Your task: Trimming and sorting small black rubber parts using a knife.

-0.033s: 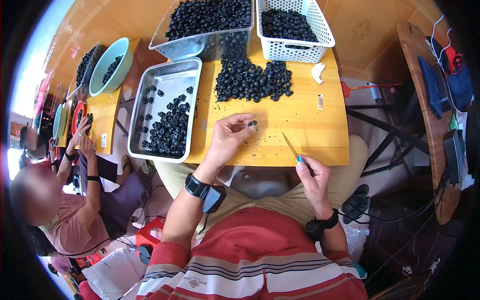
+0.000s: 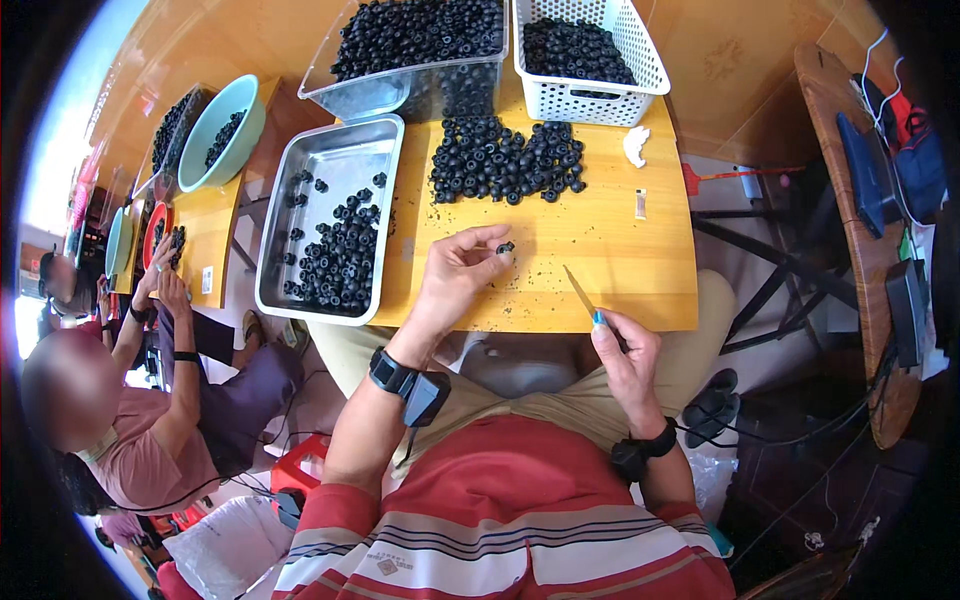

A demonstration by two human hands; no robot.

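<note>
Between the thumb and fingers of my left hand point(image 2: 458, 275) is one small black ring-shaped piece point(image 2: 507, 247), held just above the yellow wooden table point(image 2: 450, 310). My right hand point(image 2: 628, 362), lower and to the right, is closed around a thin knife point(image 2: 581, 291) with blue at its handle. The blade points up and left, apart from the piece. Beyond my hands lies a pile of similar black pieces point(image 2: 505, 165). Left of my left hand, a metal tray point(image 2: 322, 148) holds many more. Dark crumbs are scattered on the wood between my hands.
A clear plastic bin point(image 2: 365, 97) and a white perforated basket point(image 2: 590, 107), both filled with black pieces, stand at the back. A white scrap point(image 2: 636, 146) and a small packet point(image 2: 640, 204) lie at right. A co-worker point(image 2: 150, 425) sits at left near a green basin point(image 2: 250, 125).
</note>
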